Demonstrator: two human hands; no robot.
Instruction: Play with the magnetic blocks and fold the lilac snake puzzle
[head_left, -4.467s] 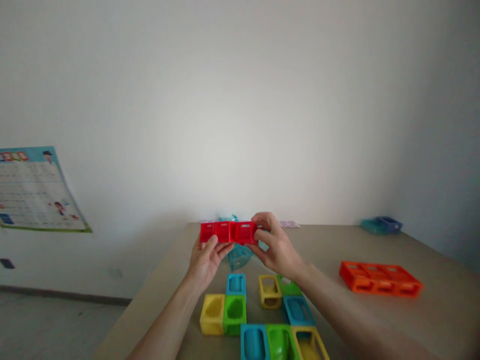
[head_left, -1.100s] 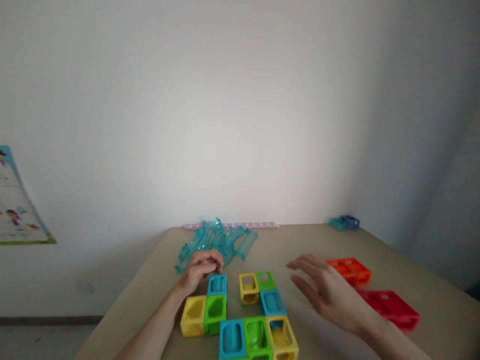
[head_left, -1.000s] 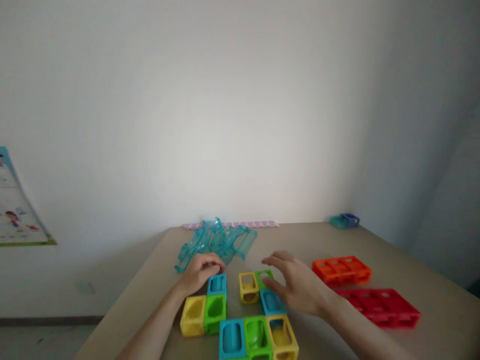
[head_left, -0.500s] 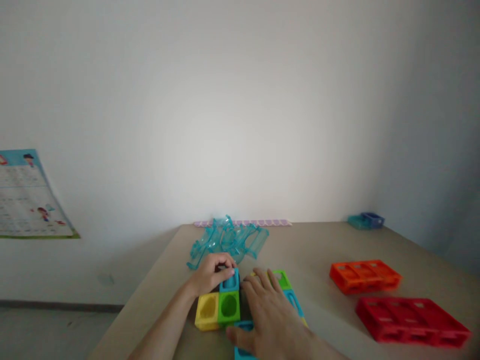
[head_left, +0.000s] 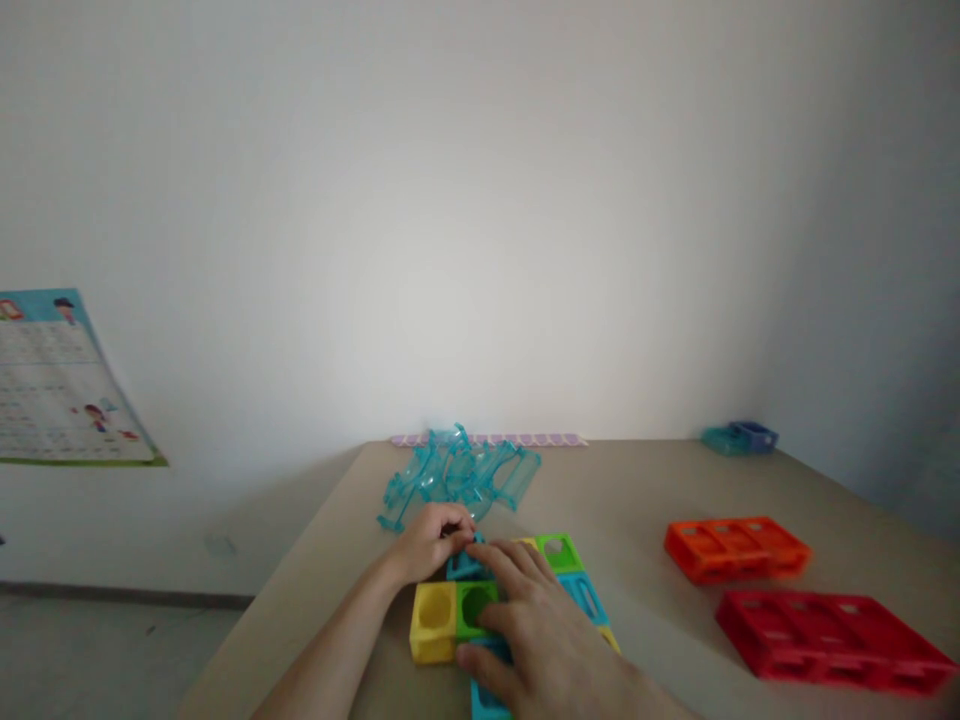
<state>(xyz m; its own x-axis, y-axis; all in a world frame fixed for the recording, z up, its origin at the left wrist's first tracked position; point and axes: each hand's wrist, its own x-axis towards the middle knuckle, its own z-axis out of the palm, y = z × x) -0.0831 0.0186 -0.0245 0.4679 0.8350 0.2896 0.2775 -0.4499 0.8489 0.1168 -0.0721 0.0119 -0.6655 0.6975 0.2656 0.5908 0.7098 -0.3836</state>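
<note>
Near the table's front, my left hand (head_left: 433,545) has its thumb and fingers closed on a blue block (head_left: 463,568) with a hollow in its top. My right hand (head_left: 536,620) lies palm down across the blocks, fingers stretched out, fingertips touching the blue block. Its thumb rests by another blue block (head_left: 487,700), mostly covered. A yellow block (head_left: 433,622) and a green block (head_left: 472,606), both with round hollows, sit side by side below my left hand. Past my right hand show a green block (head_left: 559,552), a blue slotted block (head_left: 583,597) and bits of yellow.
Clear teal curved track pieces (head_left: 457,475) lie piled behind my hands. An orange three-part block (head_left: 739,548) and a red one (head_left: 832,640) rest at right. Teal and dark blue pieces (head_left: 752,436) sit in the far right corner. A purple strip (head_left: 525,440) runs along the wall.
My right hand has moved left, its fingers now reaching the blue block at my left hand. The yellow and green blocks have shifted right, and the gap beside the green one is now covered.
</note>
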